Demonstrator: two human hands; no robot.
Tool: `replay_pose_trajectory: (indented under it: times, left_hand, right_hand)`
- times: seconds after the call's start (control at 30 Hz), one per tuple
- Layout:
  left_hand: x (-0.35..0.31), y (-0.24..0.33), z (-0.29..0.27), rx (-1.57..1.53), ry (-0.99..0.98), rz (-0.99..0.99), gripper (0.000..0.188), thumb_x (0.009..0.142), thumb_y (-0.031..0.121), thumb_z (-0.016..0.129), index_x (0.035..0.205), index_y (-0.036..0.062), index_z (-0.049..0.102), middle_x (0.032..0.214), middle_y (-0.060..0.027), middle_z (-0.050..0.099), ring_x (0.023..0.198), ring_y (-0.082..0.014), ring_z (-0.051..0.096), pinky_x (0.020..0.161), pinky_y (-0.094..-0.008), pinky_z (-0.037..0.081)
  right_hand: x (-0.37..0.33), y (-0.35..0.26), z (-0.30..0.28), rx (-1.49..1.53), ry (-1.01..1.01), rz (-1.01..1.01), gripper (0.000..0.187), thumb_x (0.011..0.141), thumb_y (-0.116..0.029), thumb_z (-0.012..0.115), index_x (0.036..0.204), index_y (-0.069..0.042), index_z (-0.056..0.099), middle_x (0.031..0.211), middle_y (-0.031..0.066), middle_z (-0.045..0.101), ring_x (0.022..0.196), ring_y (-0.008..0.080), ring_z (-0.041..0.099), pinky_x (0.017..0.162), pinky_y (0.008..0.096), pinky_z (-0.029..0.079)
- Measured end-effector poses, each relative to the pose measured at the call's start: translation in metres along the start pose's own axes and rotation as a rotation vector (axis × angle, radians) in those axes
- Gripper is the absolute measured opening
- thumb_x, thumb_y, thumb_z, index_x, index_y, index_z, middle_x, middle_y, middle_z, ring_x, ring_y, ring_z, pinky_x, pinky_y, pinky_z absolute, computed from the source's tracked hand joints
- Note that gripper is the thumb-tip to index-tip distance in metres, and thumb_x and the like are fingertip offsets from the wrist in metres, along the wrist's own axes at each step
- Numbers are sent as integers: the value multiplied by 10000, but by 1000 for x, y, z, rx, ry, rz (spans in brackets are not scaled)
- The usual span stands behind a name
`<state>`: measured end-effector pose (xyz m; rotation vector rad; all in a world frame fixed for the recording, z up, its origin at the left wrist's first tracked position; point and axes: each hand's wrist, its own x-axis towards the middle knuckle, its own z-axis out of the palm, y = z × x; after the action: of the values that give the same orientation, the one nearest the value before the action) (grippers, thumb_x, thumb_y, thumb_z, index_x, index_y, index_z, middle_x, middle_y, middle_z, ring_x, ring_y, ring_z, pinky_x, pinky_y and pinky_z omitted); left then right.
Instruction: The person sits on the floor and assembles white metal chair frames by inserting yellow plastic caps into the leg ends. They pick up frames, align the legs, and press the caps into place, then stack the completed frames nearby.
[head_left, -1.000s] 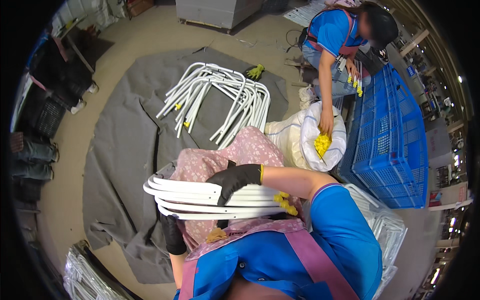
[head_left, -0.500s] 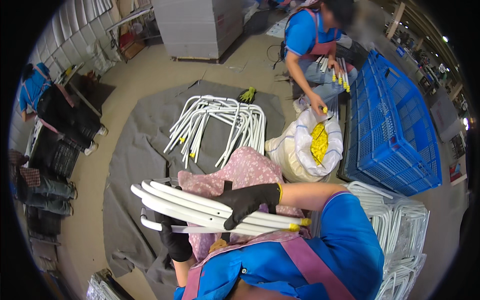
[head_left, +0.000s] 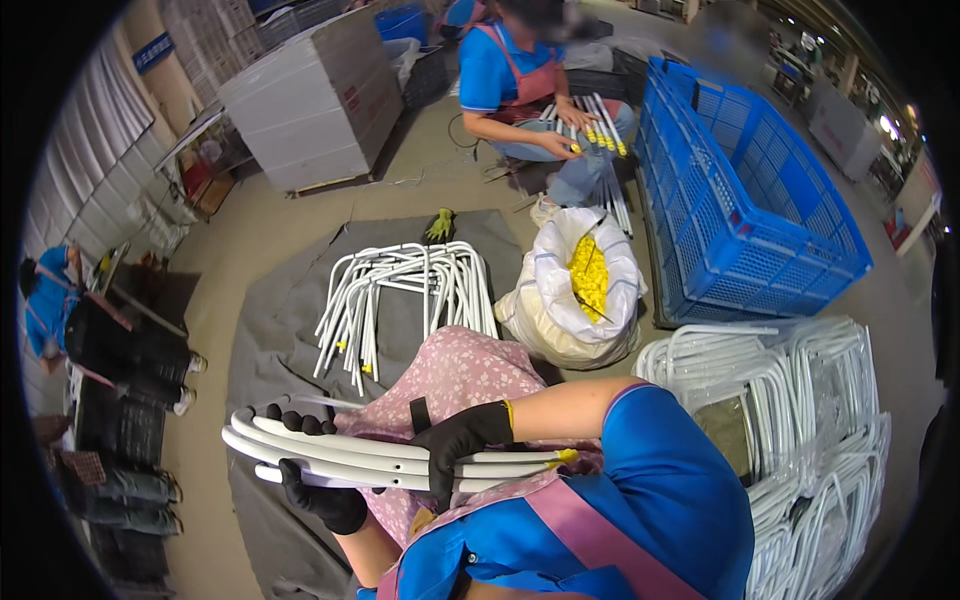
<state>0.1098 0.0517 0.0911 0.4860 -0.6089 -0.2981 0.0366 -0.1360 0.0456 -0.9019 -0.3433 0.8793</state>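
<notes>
**One bundle of white tubes point(head_left: 350, 450), gripped in two places**

The left hand point(head_left: 325, 490) has its black-gloved fingers closed around the bundle's bent end; the right hand point(head_left: 460, 440) grips it nearer one yellow cap point(head_left: 567, 457). The bundle lies across the lap, at least three tubes showing, the exact number hidden. Toward the grey mat's point(head_left: 275, 340) far edge lie one pile of bent tubes point(head_left: 472, 285), too overlapped to count, and one green glove point(head_left: 440, 226). Past its right edge stand one white sack point(head_left: 560, 335) and one blue crate point(head_left: 690, 250).
</notes>
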Motion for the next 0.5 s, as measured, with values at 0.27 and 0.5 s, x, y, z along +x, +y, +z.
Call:
replay_pose_trajectory:
  times: [0.27,0.5]
  left_hand:
    - [50,-4,34,26,-107,-52,689,938,319,550,1511,62,265,1330,-143,508,1172,-256,528,1015,-387,426]
    - [71,-22,78,232,-140,-81,880,836,396,658,1499,3,235,1300,-171,475,1130,-261,530,954,-365,450]
  right_hand:
    - [-17,-27,28,80,79,-46,735,675,93,746,1351,5,472,951,145,684,795,248,682,673,363,563]
    - [-49,-32,37,87,-11,-231,908,616,59,813,1426,-88,429,898,68,615,806,200,626,686,333,536]
